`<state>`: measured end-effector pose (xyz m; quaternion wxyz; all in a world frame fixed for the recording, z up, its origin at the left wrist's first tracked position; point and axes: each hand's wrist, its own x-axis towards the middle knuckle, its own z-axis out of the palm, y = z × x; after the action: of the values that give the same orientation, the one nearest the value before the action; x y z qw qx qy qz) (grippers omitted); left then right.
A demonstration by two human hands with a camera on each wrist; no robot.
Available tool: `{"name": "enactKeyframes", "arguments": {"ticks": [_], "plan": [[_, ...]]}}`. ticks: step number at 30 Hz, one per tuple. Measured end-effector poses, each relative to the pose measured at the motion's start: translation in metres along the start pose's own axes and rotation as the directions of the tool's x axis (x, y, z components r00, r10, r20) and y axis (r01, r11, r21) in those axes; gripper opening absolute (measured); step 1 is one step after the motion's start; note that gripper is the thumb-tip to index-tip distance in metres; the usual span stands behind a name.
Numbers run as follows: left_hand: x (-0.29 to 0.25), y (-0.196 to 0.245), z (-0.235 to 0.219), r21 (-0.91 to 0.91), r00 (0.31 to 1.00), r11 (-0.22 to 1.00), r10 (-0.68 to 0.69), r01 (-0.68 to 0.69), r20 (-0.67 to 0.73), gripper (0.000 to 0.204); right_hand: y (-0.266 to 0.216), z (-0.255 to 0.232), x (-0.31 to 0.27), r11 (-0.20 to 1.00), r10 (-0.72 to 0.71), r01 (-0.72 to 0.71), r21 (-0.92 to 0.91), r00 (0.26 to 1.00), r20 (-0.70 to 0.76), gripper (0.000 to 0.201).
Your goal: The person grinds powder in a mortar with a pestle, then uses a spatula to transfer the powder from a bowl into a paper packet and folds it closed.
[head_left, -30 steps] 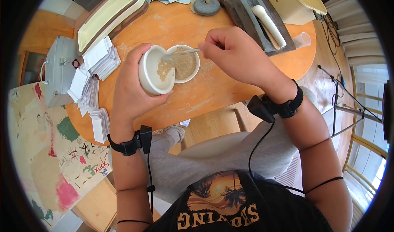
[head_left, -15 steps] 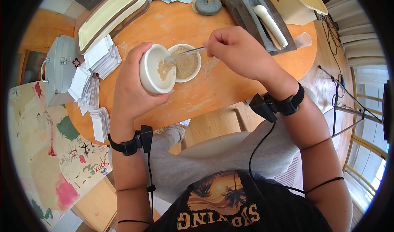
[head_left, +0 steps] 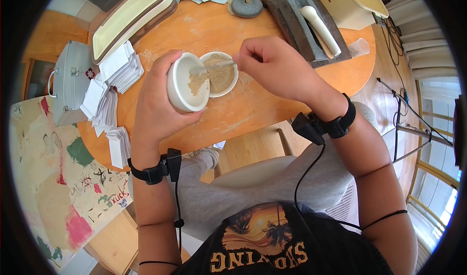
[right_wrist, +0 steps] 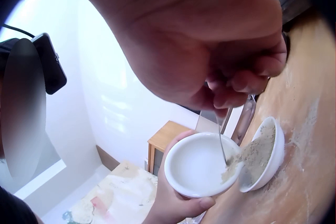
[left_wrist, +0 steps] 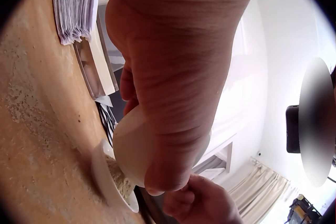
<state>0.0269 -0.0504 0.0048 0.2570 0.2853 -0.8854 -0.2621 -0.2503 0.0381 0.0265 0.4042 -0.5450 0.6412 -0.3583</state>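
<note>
My left hand (head_left: pixel 158 92) grips a thick-walled white mortar (head_left: pixel 181 83), thumb and fingers on opposite sides, tilting its pouring lip toward a white bowl (head_left: pixel 237 76). Tan powder (head_left: pixel 197 84) lies inside the mortar near the lip. More of the same powder fills much of the bowl, which stands on the table. From the right, my right hand (head_left: pixel 272 63) pinches a slim metal utensil (right_wrist: pixel 220 137). Its tip reaches into the mortar at the powder, as the right wrist view shows. In the left wrist view the hand covers much of the mortar.
Stacked white paper packets (head_left: pixel 116 75) line the left of the wooden table (head_left: pixel 165 44), beside a cream box (head_left: pixel 129 19). A grey stone base (head_left: pixel 245 6) holding a stick stands behind. A dark slab (head_left: pixel 272 2) at back right bears a white pestle (head_left: pixel 318 29).
The right hand moved slightly right, then back left, drawing the utensil's tip within the mortar. The left hand and mortar shifted a touch to the right. The bowl stayed about where it was.
</note>
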Motion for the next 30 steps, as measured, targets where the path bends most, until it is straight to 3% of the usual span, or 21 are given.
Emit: {"name": "enactKeyframes", "arguments": {"ticks": [2, 5, 8, 12, 14, 18, 23, 30], "plan": [[0.0, 0.0, -0.001, 0.008, 0.999, 1.0, -0.016, 0.016, 0.03, 0.108, 0.008, 0.002, 0.0, 0.998, -0.032, 0.035, -0.051, 0.998, 0.058, 0.036], [0.0, 0.0, 0.0, 0.008, 0.999, 1.0, -0.016, 0.016, 0.034, 0.108, -0.003, 0.002, -0.004, 0.995, -0.093, 0.093, -0.043, 0.996, -0.002, 0.034], [0.0, -0.001, 0.004, -0.012, 0.999, 1.0, 0.023, -0.024, -0.041, 0.105, -0.001, 0.002, -0.006, 0.989, -0.134, 0.134, -0.055, 0.991, 0.012, 0.033], [0.0, 0.002, 0.001, -0.056, 0.999, 0.998, -0.039, 0.037, -0.031, 0.105, -0.005, 0.0, -0.006, 0.984, -0.124, 0.122, -0.13, 0.992, -0.009, 0.033], [0.0, 0.003, -0.001, -0.085, 0.997, 0.993, -0.079, 0.077, -0.026, 0.105, -0.001, 0.003, -0.007, 0.964, -0.223, 0.216, -0.153, 0.974, -0.028, 0.034], [0.0, -0.003, -0.003, -0.173, 0.991, 0.98, -0.115, 0.101, -0.073, 0.108, -0.002, 0.002, -0.009, 0.961, -0.237, 0.226, -0.161, 0.97, -0.048, 0.032], [-0.001, -0.007, -0.002, -0.317, 0.975, 0.938, -0.186, 0.14, -0.118, 0.111, -0.005, -0.002, -0.009, 0.975, -0.217, 0.213, -0.064, 0.974, -0.059, 0.029], [-0.004, -0.015, -0.006, -0.461, 0.97, 0.869, -0.236, 0.18, -0.065, 0.113, -0.004, -0.006, -0.006, 0.974, -0.218, 0.223, 0.032, 0.969, -0.114, 0.031]]}}
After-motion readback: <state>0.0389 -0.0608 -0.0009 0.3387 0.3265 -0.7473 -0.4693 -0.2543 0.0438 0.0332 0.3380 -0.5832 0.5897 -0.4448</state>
